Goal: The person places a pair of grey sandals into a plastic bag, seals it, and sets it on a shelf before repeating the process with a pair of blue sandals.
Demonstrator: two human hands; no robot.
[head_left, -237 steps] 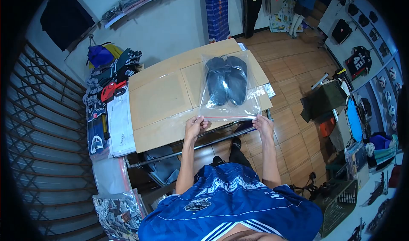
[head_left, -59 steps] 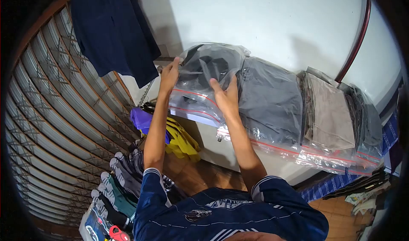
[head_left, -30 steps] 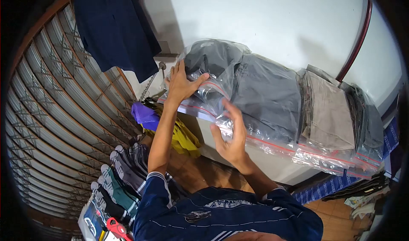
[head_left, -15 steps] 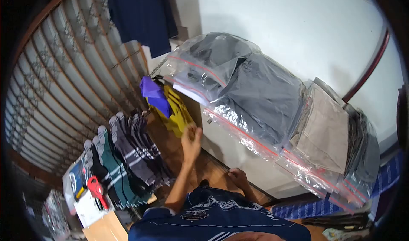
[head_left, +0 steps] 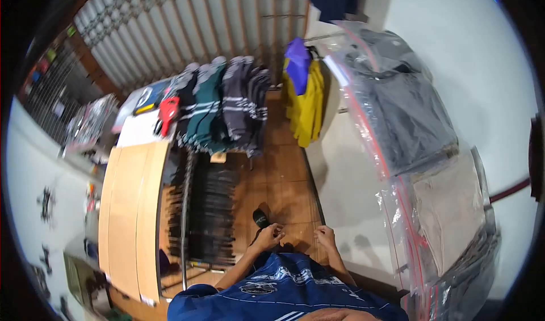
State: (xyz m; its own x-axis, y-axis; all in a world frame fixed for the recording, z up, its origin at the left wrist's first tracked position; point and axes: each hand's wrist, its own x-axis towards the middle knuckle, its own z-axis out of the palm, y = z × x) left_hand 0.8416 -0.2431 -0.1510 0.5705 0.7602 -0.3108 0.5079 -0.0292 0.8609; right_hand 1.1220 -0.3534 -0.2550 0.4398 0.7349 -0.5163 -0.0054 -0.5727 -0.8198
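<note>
My left hand [head_left: 268, 237] hangs low in front of my body, its fingers loosely bent and partly apart, with nothing seen in it. Beside it, my right hand [head_left: 325, 237] is loosely curled near the edge of the white surface, and no object shows in it. Neither hand touches the goods around me. To the right lie grey folded garments [head_left: 397, 116] in clear zip bags with red seals, and a beige folded garment [head_left: 448, 207] in plastic. Ahead hang a yellow garment [head_left: 306, 114] and a purple cloth [head_left: 297, 65].
Green striped socks [head_left: 209, 108] and dark grey striped socks [head_left: 241, 102] hang over the rack's far end. Its wooden top [head_left: 133, 207] runs along my left, with a red tool [head_left: 168, 112] beyond it. Dark garments [head_left: 210, 207] hang underneath. A folding gate [head_left: 210, 26] stands behind.
My view has turned left, bringing the wooden top and more floor into sight. My left hand has dropped from near the yellow garment to waist height; my right hand stays low.
</note>
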